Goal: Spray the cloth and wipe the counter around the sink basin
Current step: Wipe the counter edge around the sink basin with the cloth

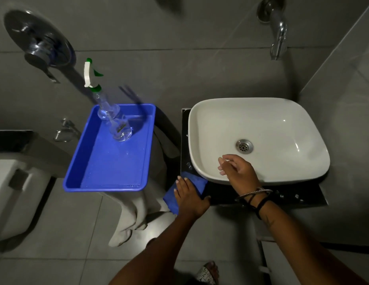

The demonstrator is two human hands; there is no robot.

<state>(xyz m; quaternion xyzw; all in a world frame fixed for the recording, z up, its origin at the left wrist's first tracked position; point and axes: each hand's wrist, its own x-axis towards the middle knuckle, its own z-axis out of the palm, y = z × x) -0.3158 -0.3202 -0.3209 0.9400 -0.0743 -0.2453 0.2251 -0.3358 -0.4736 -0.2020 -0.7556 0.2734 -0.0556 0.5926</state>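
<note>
A blue cloth (197,182) lies on the near-left corner of the dark counter (286,197), partly hanging over its edge. My left hand (189,195) presses flat on the cloth. My right hand (238,169) rests on the front rim of the white sink basin (262,120), fingers loosely apart and holding nothing. A clear spray bottle (109,112) with a white and green trigger head stands upright in the far part of a blue tray (109,169), left of the sink.
A wall tap (279,36) sticks out above the basin. A round mixer handle (38,42) sits on the wall at upper left. A pale cloth (136,214) hangs below the tray. A white toilet (17,194) stands at the left. Tiled floor below.
</note>
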